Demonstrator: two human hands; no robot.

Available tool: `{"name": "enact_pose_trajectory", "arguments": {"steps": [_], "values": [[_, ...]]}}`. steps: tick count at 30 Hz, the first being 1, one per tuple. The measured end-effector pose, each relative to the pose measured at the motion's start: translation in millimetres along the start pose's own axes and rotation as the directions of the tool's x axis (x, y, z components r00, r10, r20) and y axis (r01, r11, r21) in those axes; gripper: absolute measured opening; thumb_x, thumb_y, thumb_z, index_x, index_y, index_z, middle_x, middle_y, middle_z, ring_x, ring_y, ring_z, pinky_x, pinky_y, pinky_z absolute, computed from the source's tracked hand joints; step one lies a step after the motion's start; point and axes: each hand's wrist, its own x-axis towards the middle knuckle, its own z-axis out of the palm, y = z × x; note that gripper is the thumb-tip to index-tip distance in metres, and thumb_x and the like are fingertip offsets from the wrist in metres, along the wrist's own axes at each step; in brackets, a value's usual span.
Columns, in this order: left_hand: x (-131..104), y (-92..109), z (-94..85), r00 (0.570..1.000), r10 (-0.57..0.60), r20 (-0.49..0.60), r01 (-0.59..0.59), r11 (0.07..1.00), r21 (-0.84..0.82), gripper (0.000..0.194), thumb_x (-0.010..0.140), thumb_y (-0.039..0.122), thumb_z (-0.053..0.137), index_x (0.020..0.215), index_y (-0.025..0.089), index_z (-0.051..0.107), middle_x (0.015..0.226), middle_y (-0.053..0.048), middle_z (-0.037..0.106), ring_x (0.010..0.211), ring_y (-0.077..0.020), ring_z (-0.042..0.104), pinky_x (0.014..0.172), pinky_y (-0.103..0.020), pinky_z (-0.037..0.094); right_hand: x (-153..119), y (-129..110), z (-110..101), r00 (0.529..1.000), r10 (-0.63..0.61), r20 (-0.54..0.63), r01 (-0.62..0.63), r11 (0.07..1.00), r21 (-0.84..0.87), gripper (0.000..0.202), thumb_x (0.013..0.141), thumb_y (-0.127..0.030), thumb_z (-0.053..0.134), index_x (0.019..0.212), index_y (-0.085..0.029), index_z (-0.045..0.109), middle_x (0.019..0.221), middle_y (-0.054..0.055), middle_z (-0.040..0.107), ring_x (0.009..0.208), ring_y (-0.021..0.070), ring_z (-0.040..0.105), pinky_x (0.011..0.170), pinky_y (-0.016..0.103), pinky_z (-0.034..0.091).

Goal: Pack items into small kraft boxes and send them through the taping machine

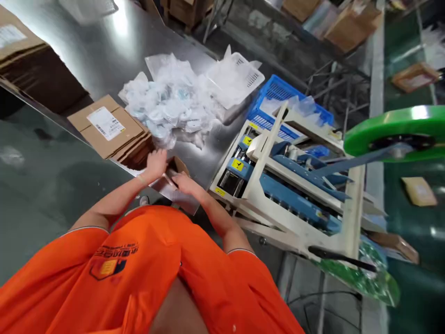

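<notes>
My left hand (156,164) is closed at the left side of a small cardboard box (178,165) at the table's front edge. My right hand (184,182) is closed on the same box's near side, its fingers pinching the cardboard. The inside of the box is mostly hidden. Just left of my left hand lies a stack of flattened cardboard boxes (73,118) with a white label on top. Behind the hands is a pile of clear plastic bags with white and pale blue contents (174,99).
The metal table (128,55) carries a white basket (243,76) and a taller cardboard stack (21,41) at left. A taping machine (295,185) with a green tape roll (392,132) stands right, beside a blue crate (271,93). Parcels lie on a green conveyor (406,157).
</notes>
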Motion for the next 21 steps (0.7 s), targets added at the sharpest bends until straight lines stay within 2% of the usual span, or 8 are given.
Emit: {"name": "enact_pose_trajectory", "arguments": {"steps": [3,6,10,13,15,18,20,21], "values": [[-11.5,-4.2,5.6,0.991,0.076,0.112,-0.080,0.996,0.030,0.025,0.112,0.017,0.049,0.123,0.010,0.070,0.118,-0.017,0.073,0.110,-0.0299,0.067,0.101,-0.043,0.051,1.7,5.5,4.4,0.997,0.007,0.082,-0.015,0.996,0.088,0.015,0.100,-0.017,0.066,0.087,-0.018,0.072,0.093,0.008,0.076,0.112,0.0266,0.070,0.119,0.048,0.049],[-18.2,-3.3,6.5,0.953,0.221,0.210,-0.231,0.973,0.024,0.024,0.111,0.022,0.052,0.112,0.014,0.075,0.112,-0.016,0.075,0.107,-0.0294,0.069,0.106,-0.047,0.049,3.2,6.0,5.8,0.998,0.010,0.056,-0.018,0.989,0.144,0.009,0.097,-0.016,0.070,0.089,-0.018,0.074,0.098,0.009,0.075,0.118,0.0284,0.066,0.121,0.052,0.050],[-15.7,-15.2,-1.7,0.872,0.387,0.299,-0.397,0.917,-0.029,0.025,0.104,0.038,0.069,0.107,0.015,0.079,0.118,-0.016,0.078,0.116,-0.0325,0.071,0.121,-0.057,0.037,-4.9,5.6,1.9,0.999,-0.032,-0.034,0.039,0.973,0.227,0.020,0.106,-0.026,0.059,0.100,-0.016,0.075,0.112,0.011,0.073,0.123,0.0255,0.062,0.119,0.049,0.053],[-1.0,-19.2,-5.1,0.788,0.459,0.410,-0.475,0.877,-0.070,0.024,0.101,0.037,0.071,0.099,0.015,0.081,0.107,-0.014,0.080,0.109,-0.0275,0.071,0.117,-0.046,0.042,-11.8,12.1,-12.7,0.995,-0.022,-0.092,0.047,0.959,0.280,0.023,0.110,-0.032,0.056,0.105,-0.018,0.075,0.119,0.011,0.073,0.122,0.0253,0.065,0.117,0.048,0.056],[9.7,-12.4,-2.6,0.779,0.421,0.465,-0.447,0.892,-0.058,0.023,0.101,0.029,0.067,0.091,0.013,0.080,0.092,-0.012,0.077,0.098,-0.0244,0.068,0.108,-0.039,0.046,-9.2,20.4,-27.1,0.975,0.088,-0.206,-0.024,0.956,0.292,0.027,0.111,-0.037,0.055,0.120,-0.020,0.074,0.128,0.012,0.073,0.128,0.0276,0.066,0.120,0.050,0.055],[14.0,2.3,5.9,0.845,0.357,0.398,-0.375,0.926,-0.033,0.015,0.098,0.023,0.069,0.089,0.014,0.077,0.096,-0.014,0.076,0.106,-0.0287,0.066,0.105,-0.042,0.046,5.8,28.9,-38.8,0.902,0.273,-0.335,-0.207,0.953,0.219,0.062,0.103,-0.053,0.072,0.151,-0.016,0.061,0.161,0.021,0.057,0.155,0.0398,0.050,0.131,0.061,0.044],[8.0,6.8,13.0,0.945,0.251,0.208,-0.246,0.968,-0.050,0.016,0.097,0.030,0.077,0.098,0.014,0.075,0.116,-0.018,0.073,0.122,-0.0354,0.061,0.107,-0.048,0.045,14.0,25.7,-31.2,0.917,0.316,-0.244,-0.296,0.948,0.116,0.094,0.088,-0.061,0.090,0.159,-0.013,0.053,0.173,0.026,0.043,0.162,0.0494,0.040,0.130,0.069,0.041],[4.2,6.6,16.7,0.985,0.136,0.105,-0.127,0.988,-0.085,0.026,0.096,0.037,0.081,0.105,0.013,0.072,0.125,-0.020,0.069,0.128,-0.0379,0.057,0.108,-0.051,0.045,15.2,21.5,-23.2,0.928,0.322,-0.188,-0.316,0.947,0.066,0.104,0.081,-0.061,0.096,0.161,-0.013,0.051,0.176,0.028,0.039,0.163,0.0525,0.038,0.128,0.072,0.042]]}}
